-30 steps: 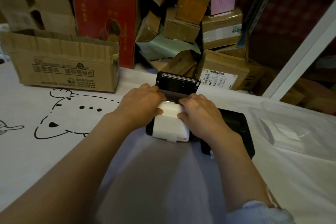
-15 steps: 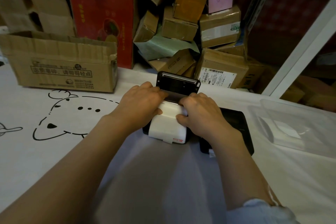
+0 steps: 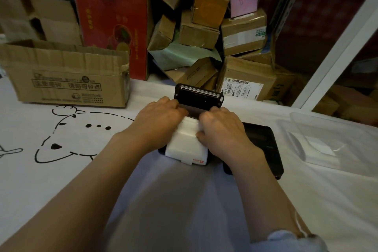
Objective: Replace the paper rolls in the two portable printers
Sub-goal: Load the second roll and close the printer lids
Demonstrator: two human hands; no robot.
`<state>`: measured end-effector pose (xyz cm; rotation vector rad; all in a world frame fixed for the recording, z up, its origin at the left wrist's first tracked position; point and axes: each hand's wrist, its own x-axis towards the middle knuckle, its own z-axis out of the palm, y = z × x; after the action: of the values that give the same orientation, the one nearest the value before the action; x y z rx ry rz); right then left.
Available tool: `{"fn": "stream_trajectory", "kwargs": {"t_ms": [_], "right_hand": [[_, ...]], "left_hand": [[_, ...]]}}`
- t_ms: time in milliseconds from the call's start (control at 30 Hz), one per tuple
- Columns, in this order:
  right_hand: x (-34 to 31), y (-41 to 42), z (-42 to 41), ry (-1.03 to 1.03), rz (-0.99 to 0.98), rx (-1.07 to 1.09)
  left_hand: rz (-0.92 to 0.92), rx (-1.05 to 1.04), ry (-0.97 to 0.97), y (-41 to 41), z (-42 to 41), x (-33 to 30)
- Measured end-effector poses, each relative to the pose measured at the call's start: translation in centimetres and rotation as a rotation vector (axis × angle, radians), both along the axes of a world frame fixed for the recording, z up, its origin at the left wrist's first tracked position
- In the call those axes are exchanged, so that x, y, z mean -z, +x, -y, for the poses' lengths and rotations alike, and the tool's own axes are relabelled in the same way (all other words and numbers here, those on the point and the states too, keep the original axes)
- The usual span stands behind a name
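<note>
A black portable printer (image 3: 197, 96) sits mid-table with its lid standing open toward the back. A white paper roll (image 3: 187, 141) lies in its bay, with a loose sheet trailing over the front edge. My left hand (image 3: 157, 120) presses on the roll's left end and my right hand (image 3: 221, 131) grips its right end. A second black printer (image 3: 263, 145), lid closed, lies just to the right, partly hidden by my right wrist.
A clear plastic tray (image 3: 327, 139) holding white paper sits at the right. An open cardboard box (image 3: 65, 75) stands at the left. Stacked parcels (image 3: 204, 32) crowd the back edge. The white tablecloth (image 3: 61, 170) has a cartoon drawing.
Both hands have stayed on the roll, shifting slightly; the roll sits a little deeper in the open printer. The camera has drifted a bit.
</note>
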<state>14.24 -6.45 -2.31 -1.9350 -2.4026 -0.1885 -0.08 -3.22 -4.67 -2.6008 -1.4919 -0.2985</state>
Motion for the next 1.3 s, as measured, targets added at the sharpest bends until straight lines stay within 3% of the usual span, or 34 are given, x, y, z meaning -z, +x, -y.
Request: {"fn": "stream_trajectory", "kwargs": {"t_ms": [734,867,1001,1301], "right_hand": [[-1.0,-0.9,-0.6,-0.069,0.162,-0.001],[-1.4,-1.2,-0.8,-0.111,0.22,-0.014],[-1.9,-1.3,-1.0,-0.13,0.27,-0.042],[-1.9,-1.6,-1.2,-0.092,0.365,-0.063]], "left_hand": [[0.084,0.011,-0.072,-0.6,-0.1,0.1],[0.24,-0.022,-0.137,-0.7,-0.2,0.1],[0.403,-0.187,-0.175,-1.9,-0.3,-1.1],[0.592,-0.214,-0.535,-2.1,-1.0,-0.7]]}}
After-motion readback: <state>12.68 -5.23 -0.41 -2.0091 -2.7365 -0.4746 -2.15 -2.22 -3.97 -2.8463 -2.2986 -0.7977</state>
